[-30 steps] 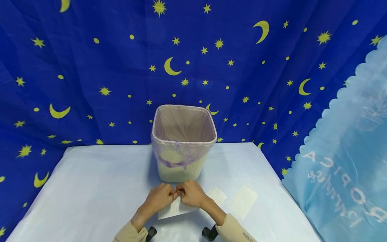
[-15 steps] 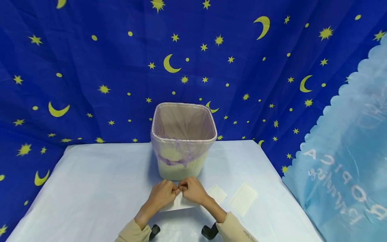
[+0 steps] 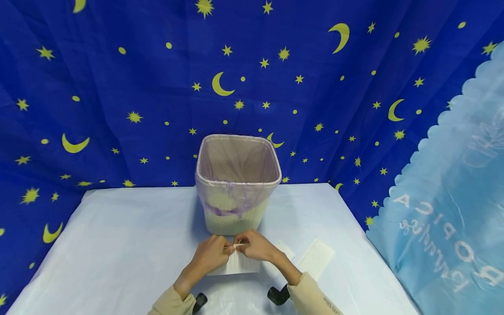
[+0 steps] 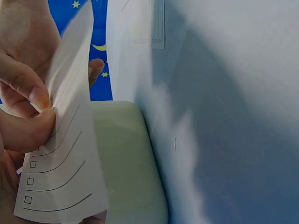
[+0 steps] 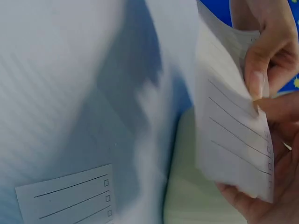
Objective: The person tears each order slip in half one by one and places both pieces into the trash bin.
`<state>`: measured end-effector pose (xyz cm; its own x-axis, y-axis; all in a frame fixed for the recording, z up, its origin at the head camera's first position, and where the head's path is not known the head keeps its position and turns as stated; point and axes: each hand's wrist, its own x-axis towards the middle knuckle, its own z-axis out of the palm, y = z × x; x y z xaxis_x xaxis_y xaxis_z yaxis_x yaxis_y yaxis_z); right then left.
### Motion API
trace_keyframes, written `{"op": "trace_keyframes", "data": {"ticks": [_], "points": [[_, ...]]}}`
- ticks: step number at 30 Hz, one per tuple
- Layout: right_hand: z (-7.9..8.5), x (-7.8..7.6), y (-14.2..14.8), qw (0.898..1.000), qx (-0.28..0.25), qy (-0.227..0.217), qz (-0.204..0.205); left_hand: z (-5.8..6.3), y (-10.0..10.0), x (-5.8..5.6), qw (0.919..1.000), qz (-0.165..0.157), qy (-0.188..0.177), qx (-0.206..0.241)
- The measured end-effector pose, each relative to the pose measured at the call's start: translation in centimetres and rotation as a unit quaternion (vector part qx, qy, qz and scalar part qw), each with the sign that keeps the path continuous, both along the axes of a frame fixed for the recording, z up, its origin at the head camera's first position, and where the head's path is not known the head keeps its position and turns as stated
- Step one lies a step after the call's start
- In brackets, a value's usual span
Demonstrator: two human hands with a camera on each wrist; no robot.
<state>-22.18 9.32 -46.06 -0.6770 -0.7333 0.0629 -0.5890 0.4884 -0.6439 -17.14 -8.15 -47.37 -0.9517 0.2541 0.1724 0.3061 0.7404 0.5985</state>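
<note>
A white lined checklist sheet [image 3: 235, 266] with small checkboxes is held upright in front of the bin, and in both wrist views it bows in a curve. My left hand [image 3: 214, 254] pinches its upper edge between thumb and fingers. Close beside it, my right hand [image 3: 257, 248] pinches the same edge, the two sets of fingertips nearly touching. Whether the edge is torn there, I cannot tell. Two more checklist sheets lie to the right, one sheet [image 3: 316, 259] in full view and a nearer sheet [image 3: 285, 250] partly behind my right hand.
Just beyond my hands stands a pale trash bin [image 3: 236, 223], its purple liner [image 3: 216, 199] folded over the rim. A white cloth covers the table [image 3: 130, 249]. Behind hangs a blue star-and-moon curtain [image 3: 157, 87]; a light blue cloth [image 3: 453, 197] hangs at the right.
My right hand has shifted slightly right and its fingers have loosened from a tighter curl. More of the held sheet shows between my hands. The left hand has hardly moved.
</note>
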Motion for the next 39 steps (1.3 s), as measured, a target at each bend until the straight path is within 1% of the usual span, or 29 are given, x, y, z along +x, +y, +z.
{"op": "trace_keyframes", "data": {"ticks": [3,6,9,11,15,19,23,27,30,33,36,39], "points": [[0.3,0.2,-0.1,0.999,0.028,0.014,-0.022,0.1,-0.1,0.0,0.9999,-0.012,-0.006,0.006],[0.4,0.3,0.0,0.998,0.051,0.033,-0.032,0.0,-0.2,-0.1,0.9987,-0.032,-0.035,0.016],[0.5,0.4,0.3,0.996,0.06,0.048,-0.036,-0.1,-0.5,-0.3,0.997,-0.048,-0.058,0.015],[0.6,0.6,0.4,0.996,0.059,0.055,-0.035,-0.1,-0.6,-0.2,0.9964,-0.05,-0.068,0.013],[0.5,0.9,0.4,0.994,0.063,0.08,-0.025,-0.1,-0.9,-0.2,0.9965,-0.038,-0.073,0.012],[0.4,1.0,0.2,0.992,0.071,0.108,-0.012,0.2,-1.2,0.0,0.9978,-0.03,-0.059,0.008],[0.6,1.1,0.0,0.992,0.066,0.109,-0.004,0.6,-1.4,0.0,0.9985,-0.028,-0.047,0.003],[0.9,1.3,-0.3,0.99,0.059,0.127,-0.007,0.9,-1.5,-0.1,0.9993,-0.021,-0.031,-0.002],[1.0,1.5,-0.7,0.986,0.055,0.156,-0.024,1.0,-1.5,-0.2,0.9999,-0.012,-0.006,-0.005],[0.9,1.7,-1.1,0.982,0.046,0.176,-0.055,1.0,-1.4,-0.1,0.9998,-0.003,0.02,-0.005],[0.9,1.9,-1.5,0.979,0.035,0.182,-0.082,1.1,-1.4,-0.1,0.9989,-0.004,0.046,-0.006],[0.8,2.1,-1.7,0.978,0.021,0.183,-0.099,1.2,-1.4,0.0,0.9973,-0.009,0.073,-0.005]]}}
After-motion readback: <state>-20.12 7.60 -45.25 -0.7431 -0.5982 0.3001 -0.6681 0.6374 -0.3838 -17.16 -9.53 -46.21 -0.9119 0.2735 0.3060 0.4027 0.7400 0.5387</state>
